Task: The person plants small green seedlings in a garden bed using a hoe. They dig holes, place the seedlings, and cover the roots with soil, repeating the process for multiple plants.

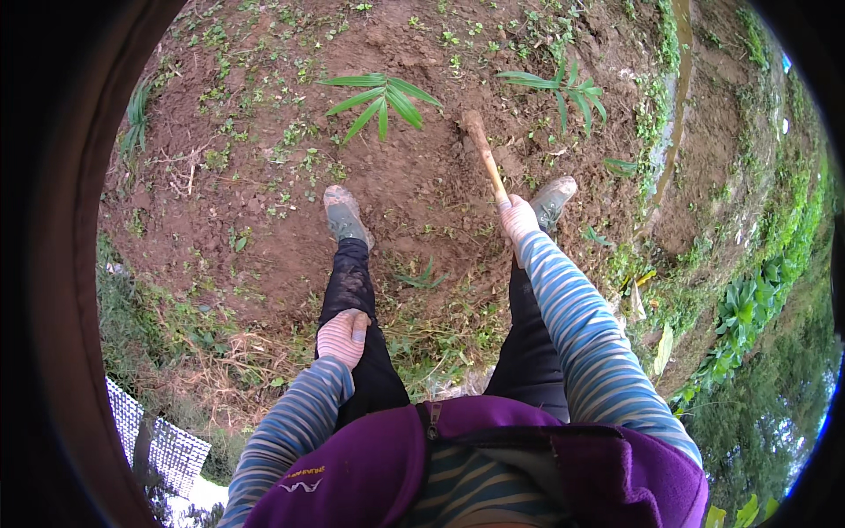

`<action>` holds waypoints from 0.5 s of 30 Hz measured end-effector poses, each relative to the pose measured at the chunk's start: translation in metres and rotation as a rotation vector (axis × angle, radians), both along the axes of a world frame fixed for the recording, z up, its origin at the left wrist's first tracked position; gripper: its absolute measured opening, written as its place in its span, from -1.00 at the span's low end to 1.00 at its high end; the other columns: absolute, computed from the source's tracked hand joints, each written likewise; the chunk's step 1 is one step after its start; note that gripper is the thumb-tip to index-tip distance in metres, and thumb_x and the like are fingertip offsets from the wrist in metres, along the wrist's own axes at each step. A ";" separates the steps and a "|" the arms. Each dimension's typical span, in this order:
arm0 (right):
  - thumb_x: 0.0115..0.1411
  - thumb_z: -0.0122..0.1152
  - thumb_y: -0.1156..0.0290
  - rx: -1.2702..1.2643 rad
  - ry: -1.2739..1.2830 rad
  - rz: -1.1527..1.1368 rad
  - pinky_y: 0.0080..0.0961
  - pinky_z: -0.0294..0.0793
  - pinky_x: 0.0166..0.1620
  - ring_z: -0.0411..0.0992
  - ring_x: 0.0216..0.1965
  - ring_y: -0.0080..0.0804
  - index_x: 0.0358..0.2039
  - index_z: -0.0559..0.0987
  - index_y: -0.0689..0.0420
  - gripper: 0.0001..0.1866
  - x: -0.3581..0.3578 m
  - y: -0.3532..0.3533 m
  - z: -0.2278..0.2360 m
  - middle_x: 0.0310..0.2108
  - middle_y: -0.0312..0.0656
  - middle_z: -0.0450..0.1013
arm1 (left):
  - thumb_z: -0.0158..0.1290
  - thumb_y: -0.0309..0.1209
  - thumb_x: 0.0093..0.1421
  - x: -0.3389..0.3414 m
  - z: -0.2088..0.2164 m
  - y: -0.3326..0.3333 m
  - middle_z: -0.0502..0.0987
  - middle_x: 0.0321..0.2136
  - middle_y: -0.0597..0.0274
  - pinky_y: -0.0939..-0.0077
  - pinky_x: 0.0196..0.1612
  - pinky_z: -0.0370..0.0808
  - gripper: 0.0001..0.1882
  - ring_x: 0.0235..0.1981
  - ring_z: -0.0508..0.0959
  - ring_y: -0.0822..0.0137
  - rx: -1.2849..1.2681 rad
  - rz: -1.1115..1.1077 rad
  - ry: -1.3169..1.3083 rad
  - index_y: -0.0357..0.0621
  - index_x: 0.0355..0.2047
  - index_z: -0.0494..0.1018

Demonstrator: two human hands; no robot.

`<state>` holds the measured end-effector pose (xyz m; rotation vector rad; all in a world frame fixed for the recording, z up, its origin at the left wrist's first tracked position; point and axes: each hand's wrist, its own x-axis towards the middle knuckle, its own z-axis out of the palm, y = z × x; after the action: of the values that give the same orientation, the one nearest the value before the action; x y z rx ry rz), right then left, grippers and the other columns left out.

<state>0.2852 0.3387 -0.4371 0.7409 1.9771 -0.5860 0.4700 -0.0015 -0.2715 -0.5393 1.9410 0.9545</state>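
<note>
My right hand (518, 218), in a pale knitted glove, is closed round the wooden handle of a digging tool (486, 158). The tool slants forward and a little left, its mud-caked far end against the brown soil; the exact shape of its head cannot be made out. My left hand (341, 340), gloved alike, rests on my left leg near the knee with nothing in it, thumb apart from the fingers. Ahead, a green leafy seedling (384, 99) stands left of the tool's end, and a second seedling (565, 91) stands to its right.
My left boot (346, 216) and right boot (553, 201) stand apart on the loose soil (264, 167). Small weeds dot the ground. A narrow water channel (671, 132) runs along the right, with leafy plants (748, 304) beyond. Dry grass (233, 361) lies at the lower left.
</note>
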 end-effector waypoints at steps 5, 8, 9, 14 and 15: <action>0.39 0.00 -0.02 -0.429 0.425 -0.282 -0.50 0.30 -0.54 0.30 -0.60 -0.55 -0.13 0.52 0.15 -0.56 -0.106 -0.037 0.047 -0.57 -0.32 0.35 | -0.15 -0.23 0.33 0.002 0.001 0.001 0.59 -0.33 -0.01 0.24 -0.09 0.47 -0.66 -0.24 0.58 -0.02 -0.003 0.066 -0.008 -0.17 -0.33 0.56; 0.41 -0.04 -0.03 -0.581 0.735 -0.252 -0.50 0.31 -0.50 0.27 -0.58 -0.56 -0.20 0.46 0.15 -0.56 -0.169 -0.078 0.057 -0.56 -0.33 0.32 | -0.16 -0.22 0.33 0.004 0.001 0.001 0.59 -0.33 -0.01 0.23 -0.09 0.47 -0.64 -0.23 0.58 -0.02 0.007 0.080 -0.004 -0.18 -0.32 0.56; 0.41 -0.05 -0.04 -0.529 0.833 -0.198 -0.48 0.32 -0.46 0.28 -0.55 -0.53 -0.21 0.45 0.15 -0.55 -0.173 -0.089 0.052 -0.55 -0.31 0.33 | -0.16 -0.21 0.33 0.005 0.002 0.001 0.59 -0.33 -0.01 0.23 -0.09 0.47 -0.64 -0.23 0.58 -0.02 0.014 0.093 -0.011 -0.18 -0.32 0.56; 0.36 -0.11 -0.20 -0.258 0.082 -0.417 -0.35 0.31 -0.64 0.28 -0.70 -0.40 -0.31 0.46 0.14 -0.43 -0.095 -0.097 0.012 -0.64 -0.22 0.34 | -0.19 -0.17 0.34 0.002 0.003 -0.003 0.59 -0.31 -0.02 0.21 -0.07 0.46 -0.60 -0.20 0.57 -0.04 0.018 0.073 -0.043 -0.16 -0.29 0.56; 0.34 -0.11 -0.25 -0.172 -0.034 -0.469 -0.36 0.22 -0.77 0.21 -0.80 -0.43 -0.35 0.45 0.14 -0.39 -0.078 -0.096 0.008 -0.72 -0.27 0.28 | -0.20 -0.17 0.34 0.000 0.002 -0.005 0.59 -0.30 -0.02 0.20 -0.06 0.46 -0.60 -0.19 0.57 -0.04 0.027 0.068 -0.081 -0.16 -0.29 0.56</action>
<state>0.2070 0.2425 -0.4287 1.1061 1.6973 -0.9989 0.4704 -0.0063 -0.2695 -0.6226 1.8455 0.9856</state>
